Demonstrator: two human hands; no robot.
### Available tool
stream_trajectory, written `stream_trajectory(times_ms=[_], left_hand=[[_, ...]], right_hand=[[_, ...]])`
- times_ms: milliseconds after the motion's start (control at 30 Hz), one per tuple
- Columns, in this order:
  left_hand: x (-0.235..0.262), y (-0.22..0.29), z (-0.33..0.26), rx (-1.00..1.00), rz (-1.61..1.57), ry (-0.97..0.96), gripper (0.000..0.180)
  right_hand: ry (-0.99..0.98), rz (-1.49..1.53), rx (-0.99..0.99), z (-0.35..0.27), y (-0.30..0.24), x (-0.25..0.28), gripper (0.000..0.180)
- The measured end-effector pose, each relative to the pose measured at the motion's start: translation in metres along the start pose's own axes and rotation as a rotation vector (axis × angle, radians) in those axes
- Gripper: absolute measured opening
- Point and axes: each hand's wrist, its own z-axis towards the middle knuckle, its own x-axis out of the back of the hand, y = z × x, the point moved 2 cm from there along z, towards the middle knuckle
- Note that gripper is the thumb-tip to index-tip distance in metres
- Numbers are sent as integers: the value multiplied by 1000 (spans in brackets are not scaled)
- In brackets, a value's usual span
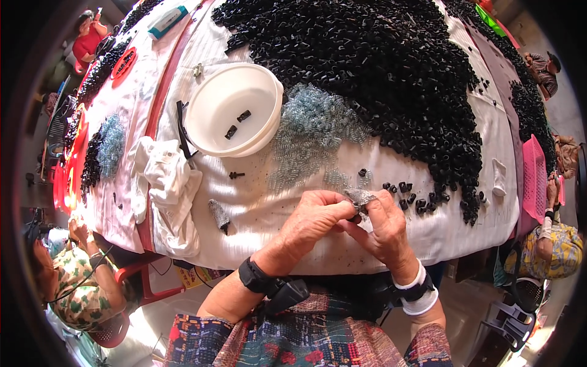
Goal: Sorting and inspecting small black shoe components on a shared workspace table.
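Note:
My left hand point(315, 220) and my right hand point(386, 229) meet over the near edge of the cloth-covered table, fingers pinched together. Between the fingertips shows a small black plastic part point(355, 218), mostly hidden by the fingers. A grey speckled scrap of fabric point(359, 196) covers fingertips at the right hand; how it is held is unclear. Just beyond my hands lies a heap of fine metal springs point(318, 125). Several loose black plastic pieces point(411, 199) sit right of my right hand, near the big black pile point(367, 55).
A white plastic bowl point(211, 144) holds two black parts point(237, 124). White crumpled cloth point(168, 192), a grey fabric scrap point(218, 214) and a small black piece point(236, 175) lie to the left. A pink basket point(533, 177) stands at right. Co-workers sit at both sides.

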Motion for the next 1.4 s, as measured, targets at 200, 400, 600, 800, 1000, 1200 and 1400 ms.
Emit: stream_trajectory(times_ms=[200,400,600,800,1000,1200,1400], left_hand=[[1,0,3,22,69,4,19],[-1,3,0,12,92,3,19],[-5,7,-3,-7,66,-2,27],[-4,4,-6,43,25,3,23],[0,4,-8,-26,18,-60,21],[0,4,-7,-53,18,-69,27],[2,-1,-6,-58,25,-106,24]], right_hand=[[4,70,-47,-3,5,0,41],[41,83,-37,-2,7,0,38],[80,86,-61,-5,9,0,37],[80,62,-34,-8,14,3,40],[100,59,3,-3,8,3,37],[89,55,26,-3,9,4,36],[80,65,49,-3,7,3,38]])
